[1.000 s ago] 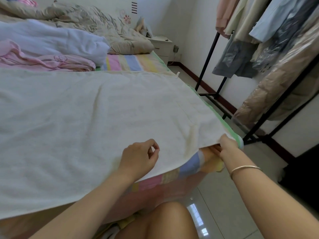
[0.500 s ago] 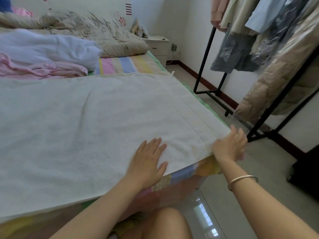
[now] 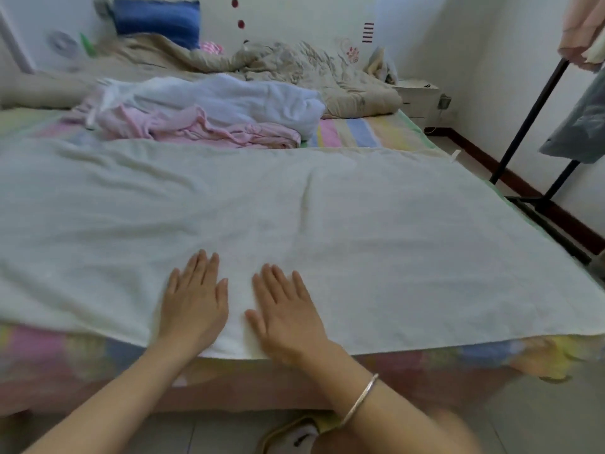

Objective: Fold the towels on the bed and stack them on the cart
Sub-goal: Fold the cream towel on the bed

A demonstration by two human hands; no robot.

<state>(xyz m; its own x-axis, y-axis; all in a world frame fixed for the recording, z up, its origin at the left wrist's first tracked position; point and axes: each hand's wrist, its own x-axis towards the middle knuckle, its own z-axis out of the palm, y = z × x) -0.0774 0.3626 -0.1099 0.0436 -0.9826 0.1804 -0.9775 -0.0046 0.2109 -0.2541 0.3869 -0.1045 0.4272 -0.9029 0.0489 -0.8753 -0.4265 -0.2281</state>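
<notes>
The cream towel [image 3: 327, 231] lies spread flat across the bed [image 3: 360, 129], its near hem along the mattress edge. The left hand [image 3: 194, 309] and the right hand [image 3: 284, 312] rest side by side on it near that hem, fingers straight and lightly spread, gripping nothing. To smooth it well, sweep both palms outward and away, pressing out the ridge [image 3: 306, 194] mid-towel before lifting a corner to fold.
</notes>
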